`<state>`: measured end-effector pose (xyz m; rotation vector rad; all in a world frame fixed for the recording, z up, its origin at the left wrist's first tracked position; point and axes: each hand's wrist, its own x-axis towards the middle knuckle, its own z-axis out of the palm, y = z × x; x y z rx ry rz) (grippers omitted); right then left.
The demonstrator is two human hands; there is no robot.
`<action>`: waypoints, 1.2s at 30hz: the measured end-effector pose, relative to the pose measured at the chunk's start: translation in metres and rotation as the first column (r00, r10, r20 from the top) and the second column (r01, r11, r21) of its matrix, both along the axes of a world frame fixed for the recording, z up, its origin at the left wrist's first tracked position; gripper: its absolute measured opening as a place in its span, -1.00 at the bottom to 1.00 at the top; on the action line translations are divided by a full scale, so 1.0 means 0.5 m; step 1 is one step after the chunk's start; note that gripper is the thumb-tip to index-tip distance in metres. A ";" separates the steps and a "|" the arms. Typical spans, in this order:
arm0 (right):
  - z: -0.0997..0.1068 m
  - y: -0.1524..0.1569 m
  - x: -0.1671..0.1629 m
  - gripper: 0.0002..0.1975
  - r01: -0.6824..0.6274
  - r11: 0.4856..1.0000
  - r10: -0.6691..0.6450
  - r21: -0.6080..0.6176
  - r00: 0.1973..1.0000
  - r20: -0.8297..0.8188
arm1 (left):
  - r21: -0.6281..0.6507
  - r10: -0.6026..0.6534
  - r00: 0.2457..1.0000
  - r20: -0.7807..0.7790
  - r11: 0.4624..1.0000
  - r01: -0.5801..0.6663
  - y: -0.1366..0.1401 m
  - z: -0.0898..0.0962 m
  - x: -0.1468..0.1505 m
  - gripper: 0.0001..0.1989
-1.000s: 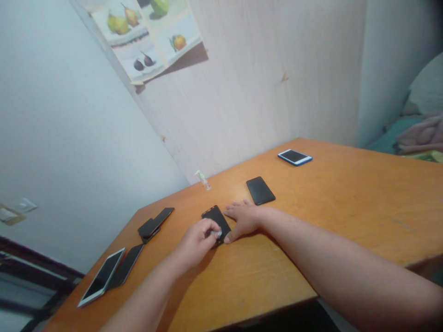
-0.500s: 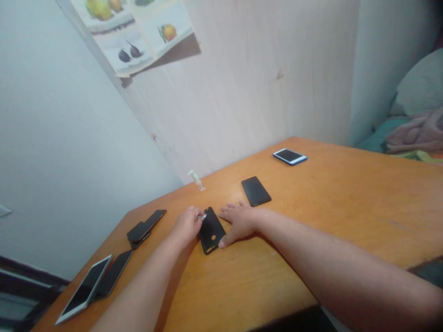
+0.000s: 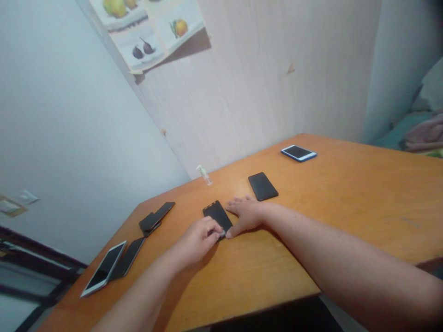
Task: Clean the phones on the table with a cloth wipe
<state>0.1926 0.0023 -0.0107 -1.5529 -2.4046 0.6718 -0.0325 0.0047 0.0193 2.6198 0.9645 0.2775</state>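
A black phone case (image 3: pixel 218 211) lies flat on the wooden table between my hands. My left hand (image 3: pixel 200 237) is closed in a pinch over the case's near end, covering part of it. A small whitish wad (image 3: pixel 222 234) shows at its fingertips, pressed against the case; what it is made of I cannot tell. Beside the case, my right hand (image 3: pixel 246 216) rests with fingers spread on the table, its thumb touching the near right corner. Just beyond those fingers lies a black phone (image 3: pixel 263 186).
A small clear pump bottle (image 3: pixel 205 176) stands near the wall. At the back right lies a white-faced phone in a blue case (image 3: pixel 299 153). On the left are stacked dark phones (image 3: pixel 157 218), another dark phone (image 3: pixel 128 259) and a white tablet (image 3: pixel 104 269). The table's front edge (image 3: pixel 270 310) is close.
My left hand has slid with the whitish wad from the far left part of the case to its near end. My right hand stays beside the case. The view has shifted slightly.
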 end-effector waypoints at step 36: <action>0.006 -0.003 0.002 0.12 0.000 1.000 0.000 -0.001 1.000 0.009 | -0.124 0.021 0.998 0.056 0.992 -0.014 -0.004 0.001 0.007 -0.90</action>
